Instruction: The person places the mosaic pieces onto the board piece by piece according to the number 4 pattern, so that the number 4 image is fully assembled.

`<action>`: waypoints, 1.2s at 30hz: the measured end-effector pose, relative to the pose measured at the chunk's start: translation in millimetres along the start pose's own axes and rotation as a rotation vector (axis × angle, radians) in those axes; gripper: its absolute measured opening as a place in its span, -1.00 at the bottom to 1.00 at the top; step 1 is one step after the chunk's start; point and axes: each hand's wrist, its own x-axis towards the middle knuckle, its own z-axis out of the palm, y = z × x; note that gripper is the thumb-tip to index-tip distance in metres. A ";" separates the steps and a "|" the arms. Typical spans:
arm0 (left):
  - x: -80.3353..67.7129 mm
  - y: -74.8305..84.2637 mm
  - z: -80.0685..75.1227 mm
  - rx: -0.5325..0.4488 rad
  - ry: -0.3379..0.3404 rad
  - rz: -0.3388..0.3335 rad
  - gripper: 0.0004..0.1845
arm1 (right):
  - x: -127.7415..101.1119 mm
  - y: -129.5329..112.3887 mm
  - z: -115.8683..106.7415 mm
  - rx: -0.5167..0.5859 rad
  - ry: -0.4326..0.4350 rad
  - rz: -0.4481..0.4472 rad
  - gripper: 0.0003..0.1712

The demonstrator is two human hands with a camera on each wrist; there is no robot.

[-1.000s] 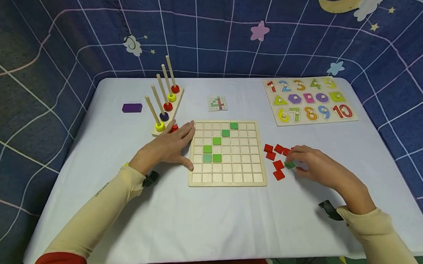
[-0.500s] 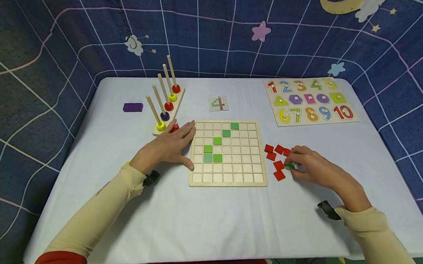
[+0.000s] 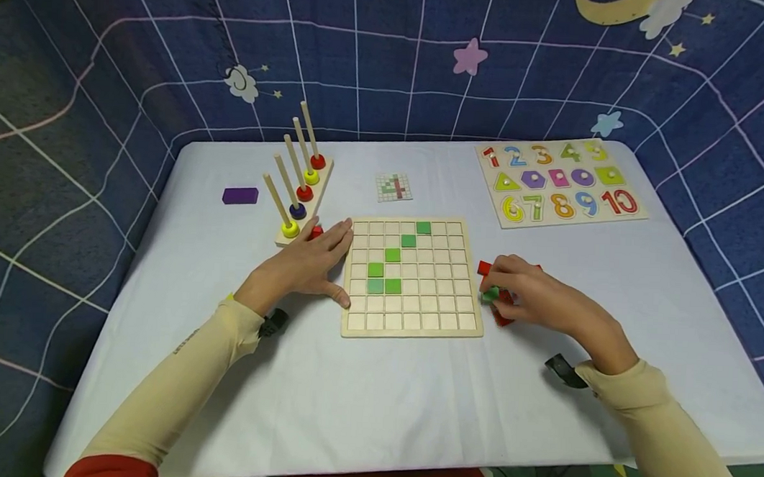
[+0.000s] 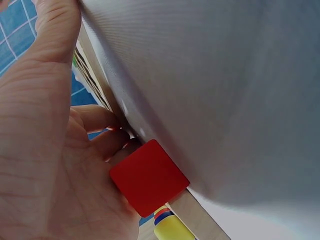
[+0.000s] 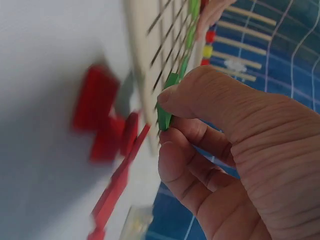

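Green tile (image 5: 166,114): small, flat, square; pinched edge-on by right hand (image 5: 225,150).

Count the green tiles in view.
6. Five sit on the grid board: a diagonal from through, then. The right hand pinches one green tile. Others may be hidden.

I see a small green square tile (image 3: 491,294) pinched on edge between thumb and fingers of my right hand (image 3: 541,297), just off the right side of the wooden grid board (image 3: 410,326), at about four o'clock from its centre. The board lies flat, most cells bare, with five green tiles (image 3: 392,254) set in it, four running on a diagonal from two o'clock toward eight.
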 end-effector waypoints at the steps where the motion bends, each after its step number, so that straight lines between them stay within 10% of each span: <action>1: 0.1 0.5 0.1 -0.002 -0.004 -0.002 0.47 | 4.4 -2.9 0.7 0.002 -0.003 -0.008 -0.72; 23: 3.8 3.5 -3.2 -0.014 -0.050 -0.020 0.48 | 89.0 -41.8 26.0 0.006 -0.043 -0.209 -0.84; 36: 1.5 2.3 -3.9 -0.017 -0.056 -0.025 0.48 | 100.6 -45.7 37.0 0.073 0.004 -0.260 -0.91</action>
